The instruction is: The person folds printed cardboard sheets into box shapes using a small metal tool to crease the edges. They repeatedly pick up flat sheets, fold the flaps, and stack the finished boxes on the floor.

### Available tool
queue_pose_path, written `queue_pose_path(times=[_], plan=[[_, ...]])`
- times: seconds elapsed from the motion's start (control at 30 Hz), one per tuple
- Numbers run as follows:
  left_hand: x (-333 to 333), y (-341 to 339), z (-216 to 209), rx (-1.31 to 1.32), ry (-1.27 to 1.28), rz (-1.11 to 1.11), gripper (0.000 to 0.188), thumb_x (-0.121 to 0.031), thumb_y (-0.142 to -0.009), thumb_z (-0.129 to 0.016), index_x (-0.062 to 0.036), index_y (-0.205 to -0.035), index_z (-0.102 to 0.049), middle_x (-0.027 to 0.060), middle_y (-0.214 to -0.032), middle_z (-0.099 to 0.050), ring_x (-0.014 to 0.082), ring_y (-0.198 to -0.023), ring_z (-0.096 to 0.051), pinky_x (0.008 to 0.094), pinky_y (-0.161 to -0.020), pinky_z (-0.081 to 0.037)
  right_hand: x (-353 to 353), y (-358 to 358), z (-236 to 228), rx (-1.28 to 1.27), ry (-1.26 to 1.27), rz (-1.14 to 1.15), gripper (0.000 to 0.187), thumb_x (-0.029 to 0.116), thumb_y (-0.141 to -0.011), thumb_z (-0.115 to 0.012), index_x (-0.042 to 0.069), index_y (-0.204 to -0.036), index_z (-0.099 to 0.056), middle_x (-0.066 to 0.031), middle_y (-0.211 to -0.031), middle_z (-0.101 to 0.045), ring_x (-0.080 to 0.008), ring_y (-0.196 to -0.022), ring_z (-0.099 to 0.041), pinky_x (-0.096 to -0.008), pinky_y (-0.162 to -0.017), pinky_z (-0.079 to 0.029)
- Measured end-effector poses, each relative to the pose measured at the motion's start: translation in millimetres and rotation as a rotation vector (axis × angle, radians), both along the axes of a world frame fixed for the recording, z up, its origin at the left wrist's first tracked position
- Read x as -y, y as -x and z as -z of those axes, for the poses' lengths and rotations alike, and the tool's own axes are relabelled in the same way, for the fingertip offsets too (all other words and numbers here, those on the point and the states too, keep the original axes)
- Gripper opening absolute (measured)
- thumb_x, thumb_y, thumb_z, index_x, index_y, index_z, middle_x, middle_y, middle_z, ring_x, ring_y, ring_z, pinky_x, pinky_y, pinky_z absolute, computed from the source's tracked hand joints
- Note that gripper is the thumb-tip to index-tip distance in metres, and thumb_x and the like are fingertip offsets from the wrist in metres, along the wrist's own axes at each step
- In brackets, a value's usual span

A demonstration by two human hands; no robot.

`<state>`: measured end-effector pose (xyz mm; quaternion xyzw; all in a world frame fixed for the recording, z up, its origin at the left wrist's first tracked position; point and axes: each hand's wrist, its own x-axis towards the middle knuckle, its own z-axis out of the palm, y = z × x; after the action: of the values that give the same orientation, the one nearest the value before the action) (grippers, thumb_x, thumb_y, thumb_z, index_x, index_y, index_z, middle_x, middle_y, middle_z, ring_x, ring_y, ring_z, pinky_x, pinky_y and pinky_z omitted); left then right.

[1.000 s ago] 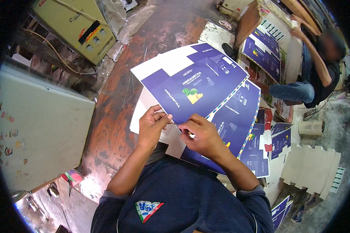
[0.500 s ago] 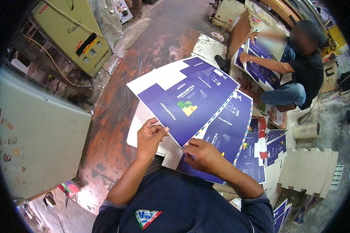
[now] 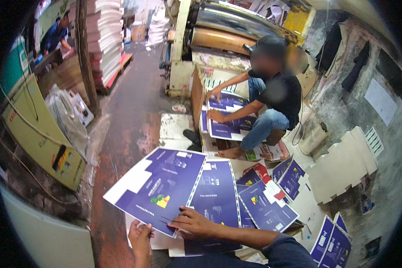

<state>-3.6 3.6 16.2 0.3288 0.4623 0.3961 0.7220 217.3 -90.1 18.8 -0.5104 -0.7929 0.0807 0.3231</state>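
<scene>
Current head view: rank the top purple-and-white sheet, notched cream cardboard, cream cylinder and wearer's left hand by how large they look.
1. Top purple-and-white sheet
2. Notched cream cardboard
3. Cream cylinder and left hand: too alike to rank, and the hand's nearness to the camera flatters it.

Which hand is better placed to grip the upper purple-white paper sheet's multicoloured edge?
Probably the bare right hand: it is at the multicoloured edge; the bare left hand is farther left.
</scene>
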Motion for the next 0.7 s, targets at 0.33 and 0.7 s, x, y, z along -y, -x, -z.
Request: queue_pose_path(times=[0.33, 0.7], plan=[[-2.8, 17.9, 10.2, -0.021, -0.096, 0.214, 0.06, 0.0, -0.081, -0.074, 0.0025, -0.129, -0.038, 0.0138, -0.085, -0.067, 0.02, -0.071, -0.066, 0.0278, -0.057, -0.051, -7.5, 10.3, -10.6, -0.165, -0.119, 0.021, 0.031, 0.009, -0.077, -0.075, 0.012, -0.107, -0.07, -0.0049, -0.099, -0.067, -0.0257, -0.092, -0.065, -0.0444, -0.097, -0.052], [-65.4, 51.1, 34.1, 0.118, -0.146, 0.124, 0.044, 0.0, -0.086, -0.068, -0.003, -0.125, -0.048, 0.0092, -0.098, -0.067, 0.0173, -0.079, -0.066, 0.0294, -0.064, -0.054, 6.5, 4.6, -14.1, -0.229, -0.049, 0.035, 0.034, 0.007, -0.08, -0.073, 0.01, -0.113, -0.068, -0.0062, -0.102, -0.066, -0.0252, -0.097, -0.065, -0.0457, -0.103, -0.048]])
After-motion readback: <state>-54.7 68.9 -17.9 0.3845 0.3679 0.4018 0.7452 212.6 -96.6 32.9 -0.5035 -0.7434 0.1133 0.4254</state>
